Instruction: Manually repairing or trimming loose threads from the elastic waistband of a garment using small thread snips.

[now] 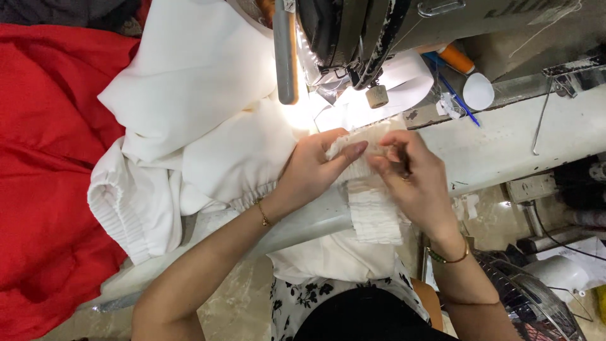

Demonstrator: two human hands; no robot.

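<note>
Nearest the camera, a black-and-white flowered skirt covers the person's lap, with both forearms reaching away from it toward the sewing machine. Between the hands sits a white gathered band, a ruffled elastic strip joined to the white garment that is heaped to the left over the machine bed.

Left hand: thumb and fingers are closed on the far end of the band, thumb lying across the top. Right hand: fingertips drawn together, pinching the same far end from the right side. Both grips sit just near of the machine's lit needle area.

Judging by the folds, the band is light, soft and stretchy, not slippery, and will bunch or twist if held loosely; it is best taken at its edges, with fingertips close on either side, as now. Its long axis runs near to far, the free end hanging down toward the lap and the held end pointing at the needle.

Red cloth lies far left; a fan guard sits near right; a white table edge runs right.
</note>
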